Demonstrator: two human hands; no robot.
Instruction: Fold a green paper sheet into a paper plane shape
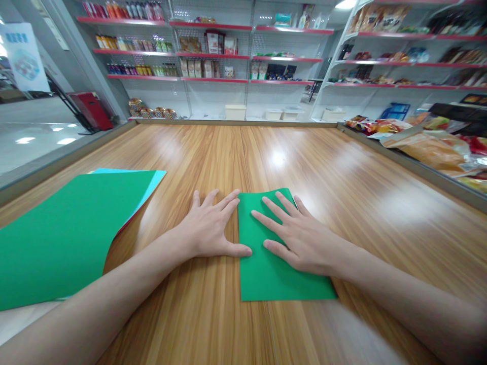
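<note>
A green sheet of paper (258, 276), which looks folded, lies on the wooden table (205, 324) in front of me. My right hand (300, 233) rests over its right half with the fingers spread. At the paper's left edge is my left hand (211, 225), also spread, its thumb and fingertips touching that edge while the palm is over the wood. Neither hand grips anything. Part of the paper's right edge is hidden under my right hand and wrist.
Left of my left arm lies a stack of coloured sheets (64, 228), green on top with blue and red edges showing below. A raised rim (236, 122) borders the table. Packaged goods (429, 147) sit beyond the right rim. Stocked shelves (213, 55) stand behind.
</note>
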